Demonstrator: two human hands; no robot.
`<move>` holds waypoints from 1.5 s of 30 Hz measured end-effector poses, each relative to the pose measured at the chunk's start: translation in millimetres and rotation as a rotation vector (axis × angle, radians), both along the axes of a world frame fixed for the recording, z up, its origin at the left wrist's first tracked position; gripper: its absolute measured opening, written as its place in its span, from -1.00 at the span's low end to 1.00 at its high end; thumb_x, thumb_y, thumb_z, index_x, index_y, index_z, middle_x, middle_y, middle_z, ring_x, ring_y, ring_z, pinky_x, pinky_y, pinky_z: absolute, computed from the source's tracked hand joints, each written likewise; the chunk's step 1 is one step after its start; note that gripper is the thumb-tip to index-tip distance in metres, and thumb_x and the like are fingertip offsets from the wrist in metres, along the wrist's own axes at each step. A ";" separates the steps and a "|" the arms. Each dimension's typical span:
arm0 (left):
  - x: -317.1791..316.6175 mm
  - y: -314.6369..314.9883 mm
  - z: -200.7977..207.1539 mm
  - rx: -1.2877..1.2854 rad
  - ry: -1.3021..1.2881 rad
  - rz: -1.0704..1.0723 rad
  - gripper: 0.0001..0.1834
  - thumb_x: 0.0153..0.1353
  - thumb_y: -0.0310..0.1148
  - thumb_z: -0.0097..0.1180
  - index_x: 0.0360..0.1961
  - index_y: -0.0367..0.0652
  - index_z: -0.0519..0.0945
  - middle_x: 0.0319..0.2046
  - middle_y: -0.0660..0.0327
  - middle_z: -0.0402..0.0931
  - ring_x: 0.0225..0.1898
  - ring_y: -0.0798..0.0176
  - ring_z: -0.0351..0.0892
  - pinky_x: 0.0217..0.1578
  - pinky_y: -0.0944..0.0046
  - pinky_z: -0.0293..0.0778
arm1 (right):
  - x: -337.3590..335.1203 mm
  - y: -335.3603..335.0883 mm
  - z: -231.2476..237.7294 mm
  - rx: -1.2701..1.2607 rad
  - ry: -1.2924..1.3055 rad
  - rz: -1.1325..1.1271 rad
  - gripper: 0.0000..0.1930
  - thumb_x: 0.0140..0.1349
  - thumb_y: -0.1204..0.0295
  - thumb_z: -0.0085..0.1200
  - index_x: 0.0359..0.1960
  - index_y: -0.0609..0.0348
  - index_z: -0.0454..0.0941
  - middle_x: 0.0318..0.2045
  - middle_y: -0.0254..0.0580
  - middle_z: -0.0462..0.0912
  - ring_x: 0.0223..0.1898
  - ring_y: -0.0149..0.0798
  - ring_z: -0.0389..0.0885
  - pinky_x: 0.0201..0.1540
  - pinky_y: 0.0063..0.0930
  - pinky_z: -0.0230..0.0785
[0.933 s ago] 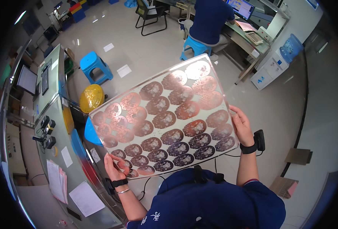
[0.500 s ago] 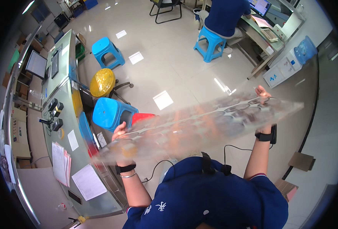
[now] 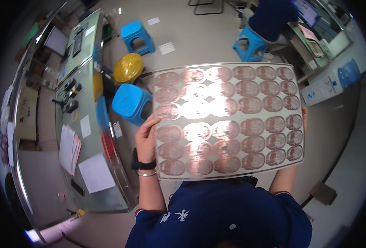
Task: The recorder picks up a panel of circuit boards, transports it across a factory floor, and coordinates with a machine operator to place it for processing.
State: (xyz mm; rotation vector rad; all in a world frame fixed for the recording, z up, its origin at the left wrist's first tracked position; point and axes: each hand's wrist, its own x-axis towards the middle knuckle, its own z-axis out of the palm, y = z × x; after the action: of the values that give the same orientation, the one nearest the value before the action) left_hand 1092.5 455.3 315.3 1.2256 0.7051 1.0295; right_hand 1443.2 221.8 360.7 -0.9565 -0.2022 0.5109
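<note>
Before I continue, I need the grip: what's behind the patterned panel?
Beyond the patterned panel's right edge, a sliver of the right hand shows; the right forearm emerges below. The panel covers the rest of that hand and anything directly behind.

The flat, rectangular, glossy panel (image 3: 231, 118) I hold is pale grey-green, patterned with straight rows of brownish-pink ovals, some bleached white by glare. My navy-blue cloth shirt (image 3: 216, 211) carries white lettering and red-and-white sleeve edging; my wrist strap (image 3: 146, 165) is black. The square plastic stool (image 3: 129, 99) is bright blue, the round seat (image 3: 128, 67) shiny yellow
</note>
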 end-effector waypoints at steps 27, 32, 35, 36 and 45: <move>10.4 -23.5 19.8 -0.085 0.033 -0.102 -0.59 0.13 -0.42 -0.07 0.03 -0.19 0.27 0.05 0.09 0.24 0.07 0.26 0.20 -0.03 0.32 0.24 | 37.1 -32.4 -7.1 -0.268 -0.273 0.475 -0.49 0.13 0.58 -0.14 0.13 0.40 0.02 0.08 -0.07 0.24 0.09 -0.32 0.23 0.11 -0.51 0.07; 11.9 -25.5 18.8 -0.127 0.017 -0.103 -0.59 0.13 -0.43 -0.07 0.04 -0.21 0.26 0.04 0.12 0.24 0.06 0.27 0.21 0.00 0.30 0.21 | 26.6 -26.1 2.1 -0.272 -0.297 0.454 -0.49 0.13 0.57 -0.14 0.13 0.38 0.02 0.05 -0.08 0.29 0.04 -0.35 0.30 0.09 -0.52 0.11; 13.7 -21.6 15.8 -0.080 0.042 -0.051 -0.62 0.12 -0.40 -0.04 -0.01 -0.20 0.31 0.03 0.14 0.28 0.02 0.31 0.24 -0.05 0.36 0.23 | 26.1 -25.3 4.7 -0.264 -0.289 0.491 -0.50 0.14 0.56 -0.14 0.13 0.36 0.03 0.01 -0.09 0.34 -0.01 -0.36 0.35 0.03 -0.52 0.17; 14.8 -20.1 15.2 -0.078 0.037 -0.066 -0.62 0.12 -0.40 -0.04 -0.01 -0.20 0.31 0.03 0.14 0.28 0.02 0.31 0.24 -0.05 0.36 0.23 | 27.0 -25.0 6.4 -0.266 -0.292 0.475 -0.50 0.14 0.56 -0.14 0.13 0.36 0.03 0.01 -0.09 0.34 -0.01 -0.36 0.35 0.03 -0.52 0.17; 32.4 -6.6 21.7 -0.173 0.021 -0.058 -0.58 0.13 -0.45 -0.09 0.05 -0.25 0.25 0.05 0.16 0.22 0.06 0.28 0.21 0.02 0.32 0.17 | 40.5 -16.8 3.1 -0.233 -0.123 0.498 -0.64 0.21 0.40 -0.16 0.01 0.31 0.23 -0.12 -0.17 0.44 -0.13 -0.39 0.44 -0.09 -0.50 0.32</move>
State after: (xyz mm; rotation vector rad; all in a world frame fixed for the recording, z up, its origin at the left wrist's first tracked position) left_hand 1124.9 448.7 337.0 1.1016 0.7549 0.8899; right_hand 1483.7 205.0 363.8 -1.1702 -0.5069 0.9490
